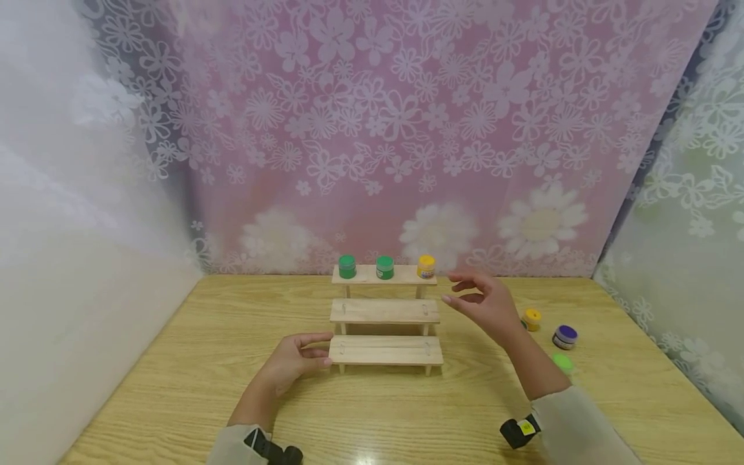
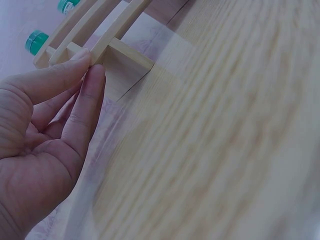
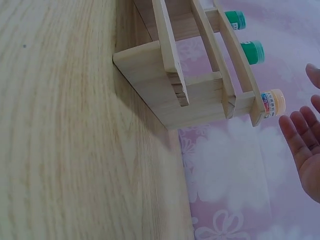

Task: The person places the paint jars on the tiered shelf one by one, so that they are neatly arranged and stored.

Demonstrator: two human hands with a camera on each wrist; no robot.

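A three-step wooden rack (image 1: 385, 311) stands on the table. On its top step sit a green paint jar (image 1: 347, 267) at the left, another green paint jar (image 1: 385, 267) in the middle and a yellow paint jar (image 1: 427, 267) at the right end. My left hand (image 1: 295, 361) pinches the left end of the lowest step between thumb and fingers, seen close in the left wrist view. My right hand (image 1: 485, 305) hangs in the air right of the rack, thumb and fingers apart, holding nothing. The yellow jar is nearest to it, with a gap between them.
On the table right of the rack stand a yellow-orange jar (image 1: 531, 318), a purple jar (image 1: 565, 336) and a light green jar (image 1: 562, 362). The right forearm partly hides things there. A flowered pink curtain (image 1: 383, 129) hangs behind the table.
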